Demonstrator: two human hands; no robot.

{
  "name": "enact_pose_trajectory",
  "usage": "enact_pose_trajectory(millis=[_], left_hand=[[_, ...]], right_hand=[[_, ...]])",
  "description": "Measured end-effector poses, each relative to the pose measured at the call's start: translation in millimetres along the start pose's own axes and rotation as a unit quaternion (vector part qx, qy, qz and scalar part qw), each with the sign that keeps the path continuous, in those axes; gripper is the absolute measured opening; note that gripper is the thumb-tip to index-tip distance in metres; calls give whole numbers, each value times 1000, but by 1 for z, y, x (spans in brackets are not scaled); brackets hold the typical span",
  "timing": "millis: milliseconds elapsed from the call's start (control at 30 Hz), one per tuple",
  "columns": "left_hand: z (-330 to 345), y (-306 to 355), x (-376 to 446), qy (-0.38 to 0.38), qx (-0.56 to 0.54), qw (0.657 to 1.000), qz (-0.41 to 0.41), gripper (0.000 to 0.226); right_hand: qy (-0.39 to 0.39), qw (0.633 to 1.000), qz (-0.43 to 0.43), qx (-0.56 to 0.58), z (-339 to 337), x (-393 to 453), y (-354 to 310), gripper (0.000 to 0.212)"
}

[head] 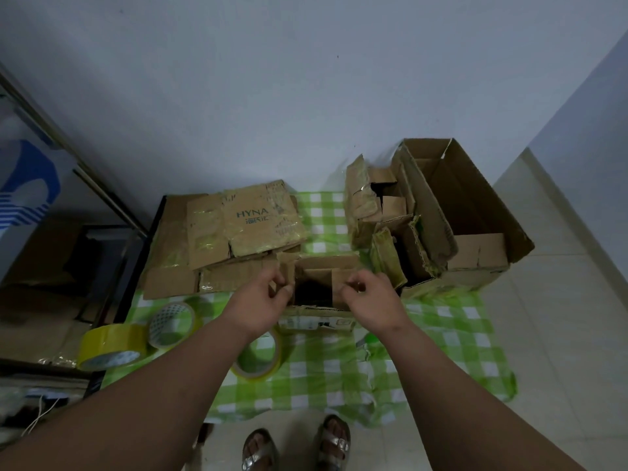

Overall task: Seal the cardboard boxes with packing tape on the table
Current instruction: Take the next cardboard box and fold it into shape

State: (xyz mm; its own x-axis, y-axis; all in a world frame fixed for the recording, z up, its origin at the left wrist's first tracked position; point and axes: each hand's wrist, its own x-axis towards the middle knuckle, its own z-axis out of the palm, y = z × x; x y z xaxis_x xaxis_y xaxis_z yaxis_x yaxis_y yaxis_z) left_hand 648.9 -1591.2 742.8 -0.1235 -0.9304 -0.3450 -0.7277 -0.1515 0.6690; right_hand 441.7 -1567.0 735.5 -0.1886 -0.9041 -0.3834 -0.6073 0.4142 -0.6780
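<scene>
Between the flattened cardboard (238, 232) and the cluster of opened boxes on the green-checked tablecloth (441, 341), I am working on the small cardboard box (319, 294). My left hand (261, 300) is pinching its left flap (285, 277), and my right hand (370, 297) is pinching its right flap (339, 283). Its top is open and its inside looks dark; I cannot tell whether anything is in it. I judge I am folding the flaps shut, so next I need them flat and meeting, then a tape roll (260, 356), which is lying just near my left wrist. Two more yellow rolls (112, 345) are sitting further left. Beside my right hand, the big open box (475, 232) appears empty.
</scene>
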Motion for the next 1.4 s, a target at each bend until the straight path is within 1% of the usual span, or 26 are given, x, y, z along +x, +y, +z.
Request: enact_pose_trajectory(millis=[67,133,200,267,300,333,400,500,567,633,700,800,867,933,967,1067,1100,1167,1233,1267,1333,1400], left_hand=[[-3,-6,1,-19,-3,1000,15,8],[-4,-9,1,-36,1,999,31,13],[-4,-10,1,-53,3,998,40,21],[-4,-10,-1,-67,-3,997,46,33],[-4,-10,-1,-74,-4,996,50,42],[-5,-11,-1,-83,1,995,53,50],[-7,-10,-1,-103,25,993,57,63],[-10,-5,3,-132,32,990,47,74],[-12,-2,6,-134,34,990,35,78],[-12,0,8,-117,40,992,28,81],[-9,2,9,-84,21,996,16,89],[-6,1,9,-53,-15,998,-7,117],[-7,2,10,-57,-16,998,-11,128],[-9,5,14,-68,-22,997,-12,123],[-10,7,16,-70,-27,997,-13,113],[-9,2,21,-55,-38,997,-23,67],[-8,-1,22,-50,-42,998,-22,57],[-5,-5,25,-42,-54,997,-17,46],[-4,-5,25,-31,-75,997,-13,37],[-5,-5,25,-30,-85,996,-13,34],[-9,-6,24,-50,-102,993,-23,35],[-17,-5,20,-94,-129,986,-47,39]], right_hand=[[6,1000,-1,6,-1,2,1,7],[-5,1000,2,10,-2,3,2,12],[-42,999,-2,-13,-2,2,2,28],[-87,992,-15,-92,-5,3,-1,54],[-103,985,-21,-140,-7,3,-4,64],[-116,977,-24,-176,-9,4,-6,69],[-134,971,-23,-197,-12,6,-9,73],[-136,970,-25,-198,-12,3,-12,78],[-127,972,-21,-194,-10,3,-12,83],[-109,981,-23,-158,-11,4,-12,88],[-93,988,-30,-121,-13,6,-12,92],[-81,995,-14,-65,-16,8,-7,109],[-74,997,-6,-28,-18,8,-4,118],[-74,997,-11,-20,-18,8,-4,111],[-76,997,-16,-20,-19,9,-4,103],[-79,996,-36,-3,-20,6,-3,75],[-85,995,-45,13,-21,5,-2,65],[-87,993,-61,49,-22,2,1,42],[-77,993,-62,62,-22,1,4,20],[-79,993,-57,64,-22,0,5,19],[-94,993,-43,64,-20,-3,7,39],[-101,993,-36,49,-19,-6,7,53]])
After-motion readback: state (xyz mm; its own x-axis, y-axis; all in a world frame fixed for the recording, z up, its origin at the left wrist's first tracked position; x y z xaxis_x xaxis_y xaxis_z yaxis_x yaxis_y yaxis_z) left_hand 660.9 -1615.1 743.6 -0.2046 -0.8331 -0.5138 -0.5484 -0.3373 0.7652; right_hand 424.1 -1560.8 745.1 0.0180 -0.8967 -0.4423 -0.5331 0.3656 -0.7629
